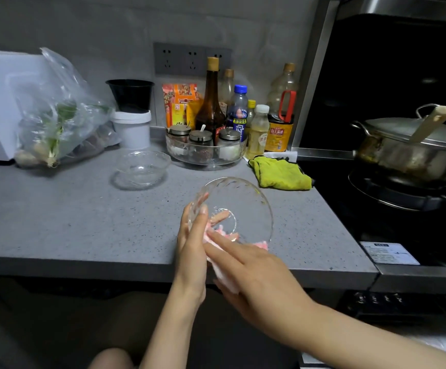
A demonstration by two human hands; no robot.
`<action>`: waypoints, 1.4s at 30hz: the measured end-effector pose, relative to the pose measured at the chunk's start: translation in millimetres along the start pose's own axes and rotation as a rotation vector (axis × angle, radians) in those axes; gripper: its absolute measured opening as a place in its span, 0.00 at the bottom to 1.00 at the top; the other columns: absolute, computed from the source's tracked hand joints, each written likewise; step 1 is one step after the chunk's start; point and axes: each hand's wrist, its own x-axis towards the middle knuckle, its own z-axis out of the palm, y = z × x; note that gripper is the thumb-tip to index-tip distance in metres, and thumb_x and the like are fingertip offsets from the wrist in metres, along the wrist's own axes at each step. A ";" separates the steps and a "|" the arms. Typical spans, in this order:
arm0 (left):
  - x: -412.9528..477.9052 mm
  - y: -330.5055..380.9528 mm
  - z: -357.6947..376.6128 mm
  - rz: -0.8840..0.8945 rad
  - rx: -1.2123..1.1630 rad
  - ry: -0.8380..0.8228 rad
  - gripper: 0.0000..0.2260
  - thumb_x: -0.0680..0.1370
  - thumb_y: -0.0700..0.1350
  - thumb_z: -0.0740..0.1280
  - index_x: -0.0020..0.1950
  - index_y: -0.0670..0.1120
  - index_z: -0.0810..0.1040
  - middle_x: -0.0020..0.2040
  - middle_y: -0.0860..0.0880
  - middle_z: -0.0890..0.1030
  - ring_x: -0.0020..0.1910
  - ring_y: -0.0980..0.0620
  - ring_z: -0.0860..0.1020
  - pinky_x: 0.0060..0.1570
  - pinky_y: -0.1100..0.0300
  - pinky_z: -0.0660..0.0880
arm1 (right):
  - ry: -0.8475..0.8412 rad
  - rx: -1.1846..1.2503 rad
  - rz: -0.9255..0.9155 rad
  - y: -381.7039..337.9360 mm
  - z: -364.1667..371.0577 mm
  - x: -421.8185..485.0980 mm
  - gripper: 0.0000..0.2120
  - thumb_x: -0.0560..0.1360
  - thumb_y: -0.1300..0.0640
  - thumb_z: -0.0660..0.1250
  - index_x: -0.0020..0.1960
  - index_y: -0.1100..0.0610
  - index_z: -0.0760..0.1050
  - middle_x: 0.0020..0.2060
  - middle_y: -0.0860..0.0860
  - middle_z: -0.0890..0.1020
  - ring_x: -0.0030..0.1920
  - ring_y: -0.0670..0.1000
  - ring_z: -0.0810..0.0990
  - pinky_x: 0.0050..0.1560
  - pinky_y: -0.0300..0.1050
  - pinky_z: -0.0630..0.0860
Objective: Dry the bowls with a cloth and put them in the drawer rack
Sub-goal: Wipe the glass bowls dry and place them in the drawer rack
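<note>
I see L hand (pixel 191 235) gripping the glass bowl (pixel 243 198) by its rim, tilted above the counter (pixel 56 222) nr the front edge. R hand (pixel 256 272) pinches the pink cloth (pixel 225 278) against the bowl's lower wall. Second glass bowl (pixel 140 169) sits back-left on the counter. Soy bottle (pixel 277 134) label has Chinese chars, too blurred to read. Yellow-green rag (pixel 280 173) lies beside the stove (pixel 403 198).

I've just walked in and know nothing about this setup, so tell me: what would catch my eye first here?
First, a clear glass bowl tilted above the counter's front edge: the left hand grips its rim while the right hand holds a pink cloth against it. Behind, a second glass bowl sits on the grey counter, and a lidded steel pot stands on the stove at right.
</note>
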 end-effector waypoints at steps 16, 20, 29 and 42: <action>7.5 -4.8 14.0 0.085 -0.031 0.018 0.16 0.78 0.55 0.62 0.65 0.56 0.73 0.59 0.49 0.82 0.58 0.44 0.80 0.59 0.43 0.75 | 0.185 -0.172 -0.080 26.5 8.3 14.3 0.16 0.76 0.56 0.61 0.62 0.54 0.79 0.63 0.49 0.79 0.48 0.49 0.84 0.39 0.40 0.75; 22.0 3.7 -5.3 0.007 0.089 -0.087 0.20 0.73 0.57 0.60 0.63 0.54 0.75 0.57 0.43 0.82 0.56 0.44 0.81 0.50 0.46 0.80 | 0.087 -0.453 -0.279 64.7 -1.2 7.4 0.16 0.76 0.58 0.58 0.52 0.56 0.84 0.57 0.54 0.82 0.48 0.53 0.84 0.46 0.46 0.80; 12.7 -9.7 11.6 0.041 -0.175 -0.111 0.20 0.74 0.51 0.63 0.66 0.55 0.71 0.62 0.44 0.79 0.58 0.40 0.80 0.53 0.43 0.78 | 0.260 -0.312 -0.094 20.6 10.5 20.8 0.13 0.72 0.60 0.69 0.55 0.57 0.82 0.54 0.52 0.83 0.39 0.48 0.83 0.31 0.39 0.73; 14.8 -6.0 5.8 0.114 -0.120 -0.162 0.26 0.74 0.44 0.66 0.71 0.53 0.67 0.64 0.48 0.79 0.60 0.46 0.79 0.53 0.58 0.78 | 0.347 -0.398 -0.056 21.3 5.3 25.6 0.17 0.79 0.62 0.56 0.43 0.57 0.83 0.45 0.50 0.85 0.30 0.49 0.80 0.24 0.39 0.70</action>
